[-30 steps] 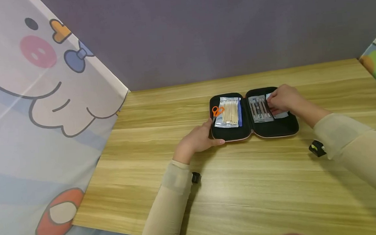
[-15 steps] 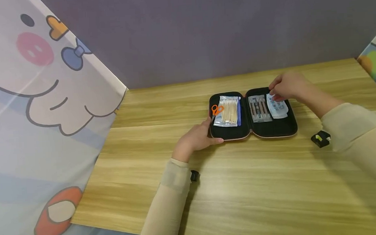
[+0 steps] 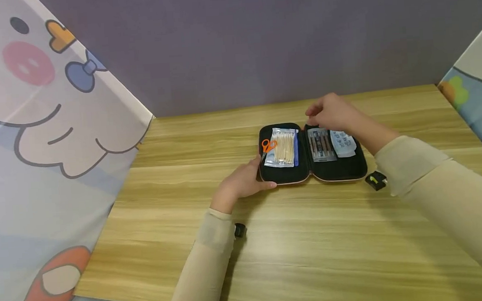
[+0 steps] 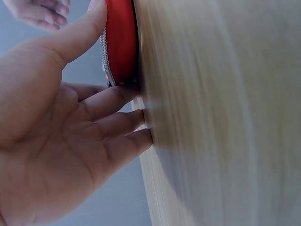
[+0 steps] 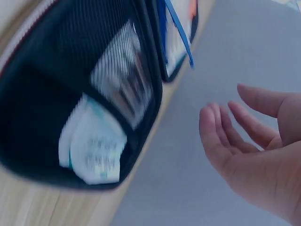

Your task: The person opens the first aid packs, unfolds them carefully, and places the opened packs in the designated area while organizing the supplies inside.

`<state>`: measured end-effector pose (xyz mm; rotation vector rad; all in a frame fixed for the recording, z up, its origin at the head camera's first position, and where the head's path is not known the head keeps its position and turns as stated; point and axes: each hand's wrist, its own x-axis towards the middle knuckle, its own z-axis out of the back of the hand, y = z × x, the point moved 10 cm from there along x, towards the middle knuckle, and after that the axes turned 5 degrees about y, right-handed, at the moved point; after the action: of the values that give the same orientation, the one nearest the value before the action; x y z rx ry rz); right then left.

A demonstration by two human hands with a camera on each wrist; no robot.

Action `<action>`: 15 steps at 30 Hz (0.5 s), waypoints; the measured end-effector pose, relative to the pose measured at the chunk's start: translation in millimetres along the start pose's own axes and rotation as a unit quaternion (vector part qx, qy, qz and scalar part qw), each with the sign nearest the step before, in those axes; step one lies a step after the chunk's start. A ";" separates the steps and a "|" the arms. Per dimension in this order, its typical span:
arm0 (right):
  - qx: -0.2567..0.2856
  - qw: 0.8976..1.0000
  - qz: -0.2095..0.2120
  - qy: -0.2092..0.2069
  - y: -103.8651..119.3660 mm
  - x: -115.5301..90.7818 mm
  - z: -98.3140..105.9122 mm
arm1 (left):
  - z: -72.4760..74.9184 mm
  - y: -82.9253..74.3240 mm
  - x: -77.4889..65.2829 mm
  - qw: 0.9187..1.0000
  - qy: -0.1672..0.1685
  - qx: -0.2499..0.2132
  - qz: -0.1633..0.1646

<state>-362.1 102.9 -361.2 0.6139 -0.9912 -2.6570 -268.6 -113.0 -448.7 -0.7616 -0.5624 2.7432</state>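
A zippered case (image 3: 337, 171) lies unfolded on the table, black inside and red outside in the left wrist view. My left hand (image 3: 243, 180) holds its near left corner, thumb along the near edge and fingers at the left side (image 4: 70, 127). My right hand (image 3: 333, 112) hovers over the far edge of the right half, with nothing between its loosely bent fingers (image 5: 223, 125). The left half carries a packet of cotton swabs (image 3: 283, 149), orange-handled scissors (image 3: 267, 145) and a slim blue piece (image 3: 296, 151). A clear packet of brownish sticks (image 3: 321, 145) and a white printed packet (image 3: 343, 144) are in the right half.
The wooden table (image 3: 297, 253) reaches back to a grey wall (image 3: 259, 43). A cartoon-print cloth (image 3: 60, 180) hangs along the left side. Small black devices (image 3: 377, 180) sit at both wrists.
My right hand has moved off the white packet, up and left toward the case's far middle, uncovering the packet's print. The left hand stays at the corner. The head view has shifted slightly.
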 end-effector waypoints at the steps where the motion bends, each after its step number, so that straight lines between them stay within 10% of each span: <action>1: -0.019 1.000 0.006 0.005 5.9 3.2 -8.4 | 0.1 0.5 -0.4 1.000 0.001 -0.003 -0.002; 15: -0.154 0.986 0.013 0.066 17.4 45.8 -79.6 | 3.2 2.8 2.3 1.000 0.015 -0.007 -0.006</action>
<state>-364.4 28.4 -417.7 0.6892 -0.5334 -2.6306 -272.5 -115.8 -448.4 -0.7978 -0.5781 2.7150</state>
